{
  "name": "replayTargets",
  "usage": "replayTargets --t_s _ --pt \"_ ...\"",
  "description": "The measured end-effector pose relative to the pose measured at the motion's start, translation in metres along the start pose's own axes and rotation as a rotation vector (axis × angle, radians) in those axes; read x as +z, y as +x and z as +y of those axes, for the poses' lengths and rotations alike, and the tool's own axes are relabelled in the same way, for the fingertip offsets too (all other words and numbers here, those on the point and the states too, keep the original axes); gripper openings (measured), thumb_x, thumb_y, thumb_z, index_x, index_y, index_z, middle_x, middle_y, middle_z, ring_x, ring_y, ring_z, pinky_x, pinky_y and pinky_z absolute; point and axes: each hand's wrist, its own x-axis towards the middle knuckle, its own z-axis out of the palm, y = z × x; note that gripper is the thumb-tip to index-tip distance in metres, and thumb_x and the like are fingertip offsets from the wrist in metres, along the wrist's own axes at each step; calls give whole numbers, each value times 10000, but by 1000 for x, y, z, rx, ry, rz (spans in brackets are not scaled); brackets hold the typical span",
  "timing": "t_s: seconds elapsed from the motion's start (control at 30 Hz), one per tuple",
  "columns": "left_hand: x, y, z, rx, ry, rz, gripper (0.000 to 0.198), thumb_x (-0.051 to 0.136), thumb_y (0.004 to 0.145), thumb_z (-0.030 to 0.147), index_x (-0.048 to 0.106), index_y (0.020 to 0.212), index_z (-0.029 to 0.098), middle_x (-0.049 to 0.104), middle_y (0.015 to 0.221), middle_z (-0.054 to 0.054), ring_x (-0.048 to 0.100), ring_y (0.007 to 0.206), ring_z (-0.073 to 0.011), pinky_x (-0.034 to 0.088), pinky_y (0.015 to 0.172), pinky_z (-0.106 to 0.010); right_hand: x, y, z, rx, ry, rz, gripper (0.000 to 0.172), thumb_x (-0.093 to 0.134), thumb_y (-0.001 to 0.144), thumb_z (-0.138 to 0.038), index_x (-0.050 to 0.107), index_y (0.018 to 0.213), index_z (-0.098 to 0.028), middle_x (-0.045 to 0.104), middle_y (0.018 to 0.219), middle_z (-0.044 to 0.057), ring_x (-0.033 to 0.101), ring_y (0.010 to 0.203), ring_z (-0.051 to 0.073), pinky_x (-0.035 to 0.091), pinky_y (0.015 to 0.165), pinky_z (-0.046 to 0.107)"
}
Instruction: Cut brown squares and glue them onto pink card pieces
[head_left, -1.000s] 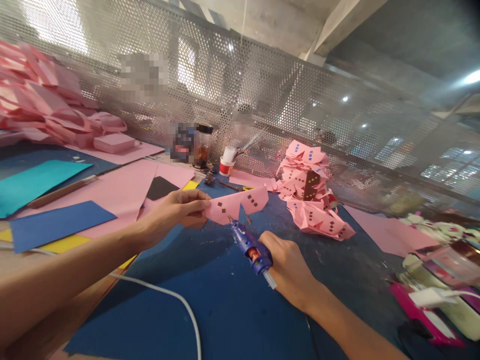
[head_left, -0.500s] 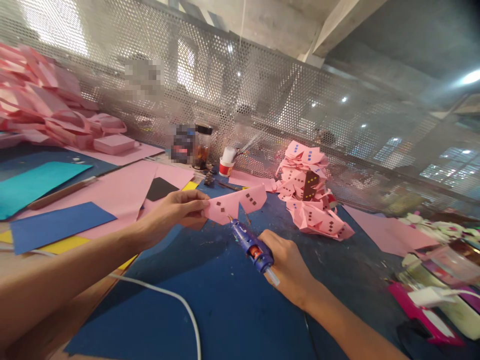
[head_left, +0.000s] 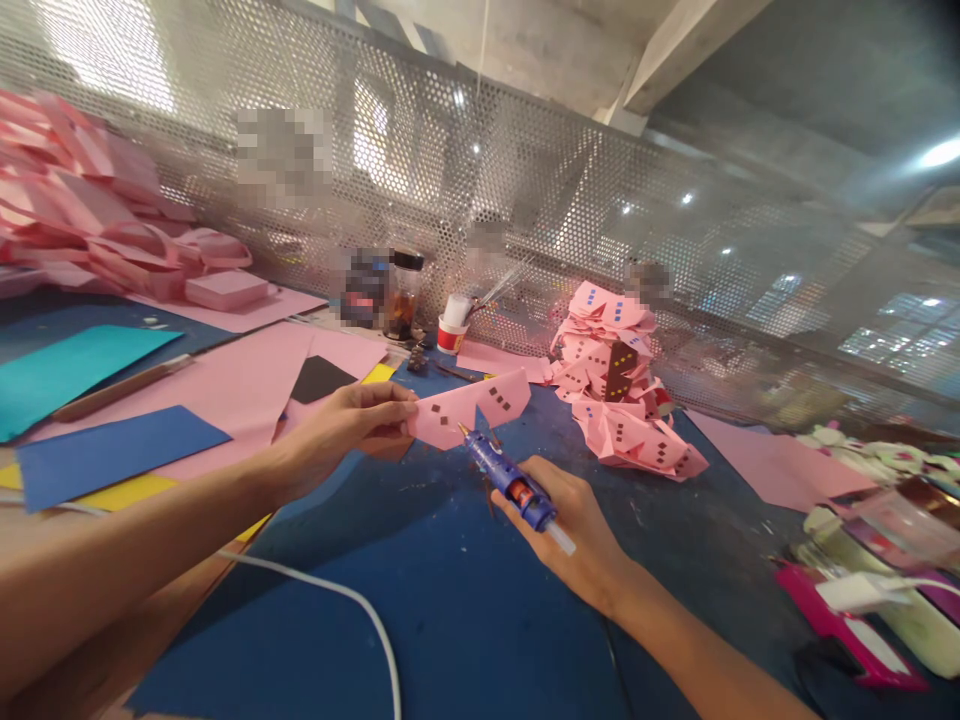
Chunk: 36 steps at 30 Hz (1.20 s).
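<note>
Between the fingers of my left hand (head_left: 367, 418) is the left end of a folded pink paper piece (head_left: 491, 395) with small dark squares on it. My right hand (head_left: 574, 525) grips a blue glue gun (head_left: 504, 470), a clear glue stick poking out of its back end. The gun's nozzle is at the lower edge of the pink paper; whether it touches cannot be made out. A heap of similar pink paper pieces (head_left: 600, 365), marked with blue or dark squares, lies to the right beyond my hands.
Pink paper shapes (head_left: 90, 200) are piled at the far left, near teal (head_left: 82, 370) and blue sheets (head_left: 124, 452). A red-and-white cup (head_left: 451, 335) and a jar (head_left: 403, 300) stand by the perforated metal screen (head_left: 525, 170). A white cable (head_left: 330, 580) crosses the blue tabletop.
The glue gun has turned slightly, its back end shifting right and its nozzle rising a little. My right-hand fingers now show below the gun. My left hand has hardly moved.
</note>
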Motion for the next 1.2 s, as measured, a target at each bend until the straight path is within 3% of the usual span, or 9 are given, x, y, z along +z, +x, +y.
replayTargets --t_s 0.23,0.6,0.77,0.87,1.0,1.2 --pt "-10 8 -2 -28 -109 191 211 795 737 307 710 845 147 693 808 -31 631 696 -121 516 664 -213 -5 3 -6 57 49 21 158 606 942 -346 587 854 -217 634 783 -15 571 653 124 440 618 239" --pt "-40 22 14 -81 -307 316 45 669 815 133 631 832 150 684 749 5 639 707 -96 532 667 -181 -2 8 13 306 221 27 283 593 942 -464 616 814 -213 500 585 -55 463 492 97 384 475 222" --pt "-51 27 9 -93 -303 347 34 644 829 125 617 823 145 678 728 1 634 682 -96 538 668 -181 -2 20 24 384 268 42 332 595 924 -519 636 834 -203 565 628 -39 488 482 88 414 475 217" --pt "-55 30 4 -80 -308 371 23 635 817 129 629 813 151 676 723 -7 649 677 -105 554 653 -189 -5 34 29 441 291 3 348 597 913 -538 654 903 -194 598 655 -28 505 479 87 428 468 214" --pt "-59 34 -2 -60 -316 393 17 660 779 157 649 791 158 667 713 -13 657 654 -117 572 630 -200 -6 55 39 424 277 -37 341 594 917 -507 644 846 -178 607 638 -24 522 461 77 448 493 210" --pt "-58 32 -7 -14 -214 368 165 775 735 288 684 805 169 665 785 -7 648 694 -111 570 630 -173 8 71 59 444 335 -204 302 607 910 -481 632 892 -181 596 639 -32 508 439 71 400 440 200"
